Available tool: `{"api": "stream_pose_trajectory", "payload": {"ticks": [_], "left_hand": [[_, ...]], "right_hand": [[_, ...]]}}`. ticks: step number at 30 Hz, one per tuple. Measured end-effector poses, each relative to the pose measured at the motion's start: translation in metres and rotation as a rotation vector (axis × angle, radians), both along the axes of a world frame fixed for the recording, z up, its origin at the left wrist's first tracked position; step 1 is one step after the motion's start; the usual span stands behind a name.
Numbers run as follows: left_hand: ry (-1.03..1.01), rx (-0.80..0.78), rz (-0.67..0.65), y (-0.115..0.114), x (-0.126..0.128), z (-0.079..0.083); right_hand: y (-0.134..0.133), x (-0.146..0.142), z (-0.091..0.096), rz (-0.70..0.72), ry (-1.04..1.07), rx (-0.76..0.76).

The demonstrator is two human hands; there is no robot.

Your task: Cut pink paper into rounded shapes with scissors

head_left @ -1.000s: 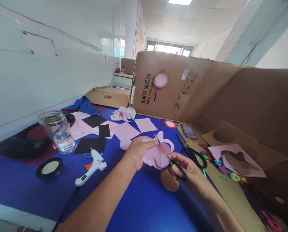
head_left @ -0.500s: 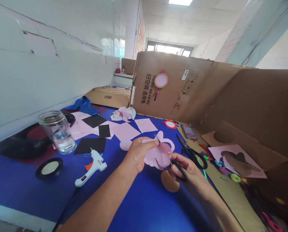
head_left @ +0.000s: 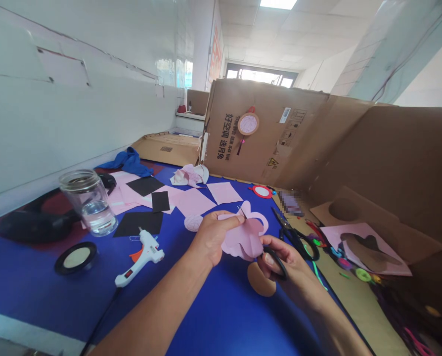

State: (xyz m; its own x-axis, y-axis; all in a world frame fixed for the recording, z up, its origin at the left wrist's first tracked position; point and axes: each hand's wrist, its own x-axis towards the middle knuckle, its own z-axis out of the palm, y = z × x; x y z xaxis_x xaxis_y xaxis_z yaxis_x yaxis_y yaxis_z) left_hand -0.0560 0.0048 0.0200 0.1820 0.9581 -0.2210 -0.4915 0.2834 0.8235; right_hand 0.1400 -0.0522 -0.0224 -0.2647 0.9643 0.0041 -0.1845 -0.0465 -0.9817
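Observation:
My left hand point(head_left: 215, 235) pinches a pink paper cutout point(head_left: 239, 237) with wavy edges and a curled strip at its far right. In my right hand point(head_left: 280, 257) is a pair of black-handled scissors point(head_left: 278, 264). Its blades run behind the paper, and a thin tip shows near my left thumb. Most of the blade length is hidden. Below the paper, a round brown cardboard disc point(head_left: 261, 279) lies on the blue table. A white patterned oval piece point(head_left: 193, 223) rests just left of my left hand.
On the left are a glue gun point(head_left: 141, 259), a tape roll point(head_left: 75, 258) and a glass jar point(head_left: 91, 207) with water. Pink sheets point(head_left: 195, 201) and black squares point(head_left: 160, 201) lie behind. Larger scissors point(head_left: 297, 235) rest at right. Cardboard walls point(head_left: 273, 138) enclose the back and right.
Both hands stay almost in place. The scissors handles and the paper near my right fingers have shifted very slightly; the hold is the same.

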Motion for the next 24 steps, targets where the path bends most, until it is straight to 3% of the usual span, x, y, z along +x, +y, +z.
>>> {"api": "stream_pose_trajectory", "payload": {"ticks": [24], "left_hand": [[0.064, 0.039, -0.081, 0.003, -0.001, -0.004]], "right_hand": [[-0.001, 0.009, 0.003, 0.069, -0.004, 0.001]]}}
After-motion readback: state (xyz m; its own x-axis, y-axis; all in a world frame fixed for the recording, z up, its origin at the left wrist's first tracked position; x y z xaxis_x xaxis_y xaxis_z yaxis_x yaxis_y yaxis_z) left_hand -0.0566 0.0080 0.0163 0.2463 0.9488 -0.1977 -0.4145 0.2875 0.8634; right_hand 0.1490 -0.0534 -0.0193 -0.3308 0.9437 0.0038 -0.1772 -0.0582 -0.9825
